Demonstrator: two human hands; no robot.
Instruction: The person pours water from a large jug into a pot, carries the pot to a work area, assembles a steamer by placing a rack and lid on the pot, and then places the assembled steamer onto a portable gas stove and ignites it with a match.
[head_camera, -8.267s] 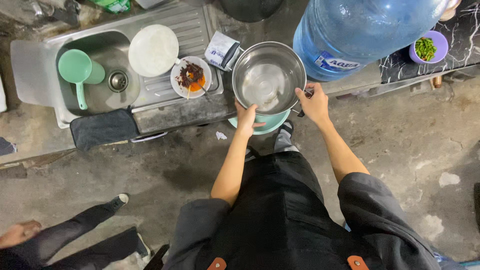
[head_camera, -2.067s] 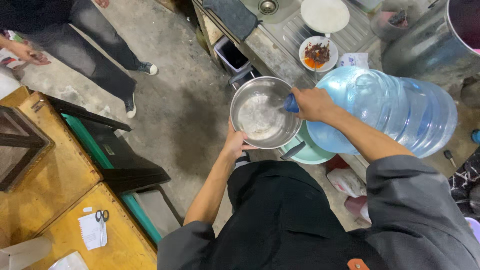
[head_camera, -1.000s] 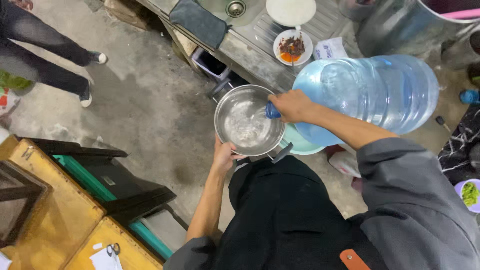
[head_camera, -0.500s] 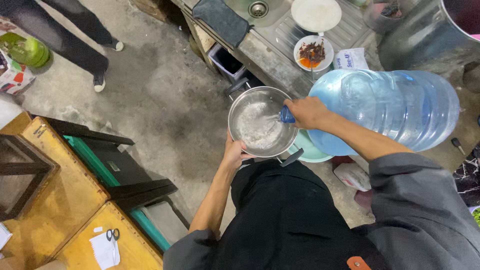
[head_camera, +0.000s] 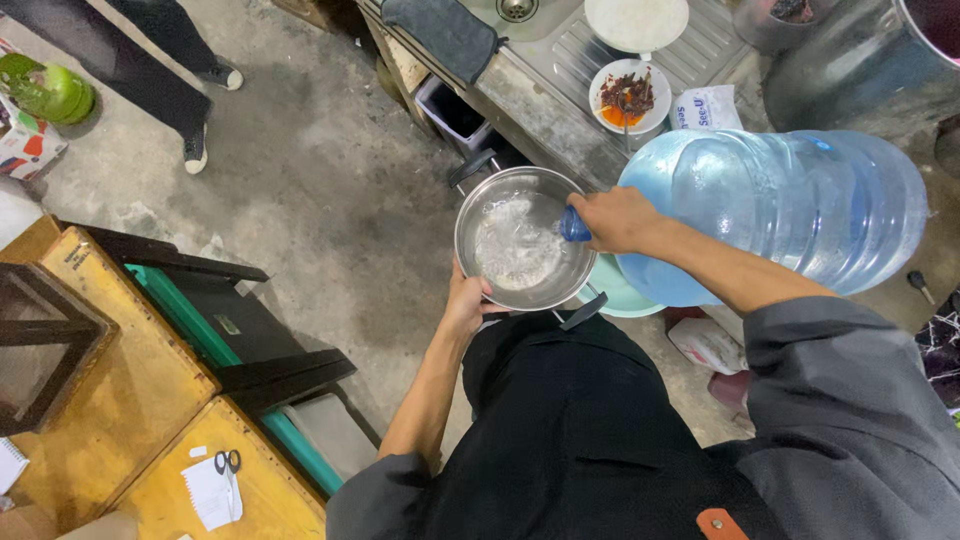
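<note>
Head view, 1 camera: the left hand (head_camera: 466, 300) is curled around the rim of a round steel pot (head_camera: 527, 238) at its 7 o'clock edge, holding it level at waist height above the concrete floor (head_camera: 330, 190), apparently so that it can catch liquid. The right hand (head_camera: 618, 219) is wrapped around the neck of a large blue water bottle (head_camera: 780, 215), tipped on its side with the mouth over the pot's 3 o'clock rim; water is splashing inside the pot. At 12 o'clock, a steel tabletop (head_camera: 545, 85) carries a small bowl of red sauce (head_camera: 629, 96) and a white plate (head_camera: 637, 20). At 8 o'clock, scissors (head_camera: 228, 461) lie on a yellow wooden bench (head_camera: 150, 400).
</note>
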